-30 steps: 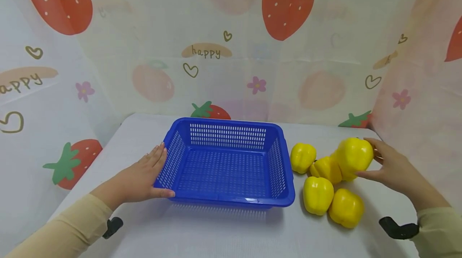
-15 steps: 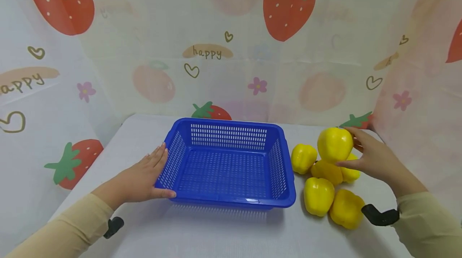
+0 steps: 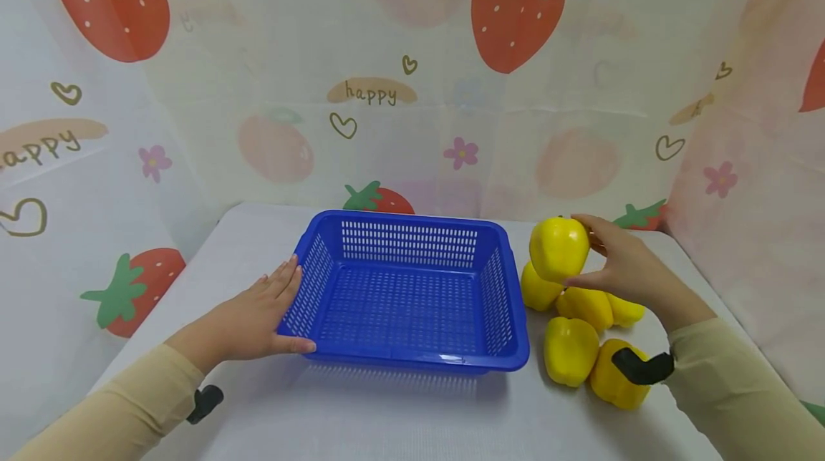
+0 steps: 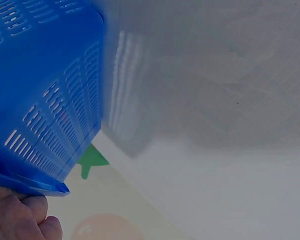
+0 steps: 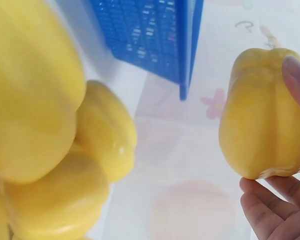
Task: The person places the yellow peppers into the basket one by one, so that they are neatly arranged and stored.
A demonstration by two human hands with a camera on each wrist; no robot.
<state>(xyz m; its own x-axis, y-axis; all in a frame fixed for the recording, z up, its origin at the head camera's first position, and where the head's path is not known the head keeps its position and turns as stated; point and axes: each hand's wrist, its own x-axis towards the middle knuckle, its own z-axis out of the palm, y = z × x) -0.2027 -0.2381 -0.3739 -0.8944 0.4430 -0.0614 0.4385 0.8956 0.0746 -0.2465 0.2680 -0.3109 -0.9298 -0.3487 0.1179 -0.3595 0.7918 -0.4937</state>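
My right hand [image 3: 628,271] grips a yellow bell pepper [image 3: 558,250], thumb below and fingers behind, raised above the other peppers and just right of the basket. The right wrist view shows the same held pepper [image 5: 262,120] between thumb and fingertips. At the left, my left hand [image 3: 254,318] rests against the side of a blue perforated plastic basket [image 3: 412,359], fingers straight along its rim and thumb on the front corner. Nothing lies inside the basket. In the left wrist view, some fingers [image 4: 20,220] show right at the basket's rim.
Several more yellow peppers sit in a cluster on the white table right of the basket, among them a front pepper [image 3: 570,351] and a back pepper [image 3: 538,289]. A strawberry-print curtain [image 3: 503,124] hangs behind the table and along both sides.
My right hand has carried its pepper up and leftward, from the cluster's right side to above its back-left pepper. My left hand and the basket have stayed in place.
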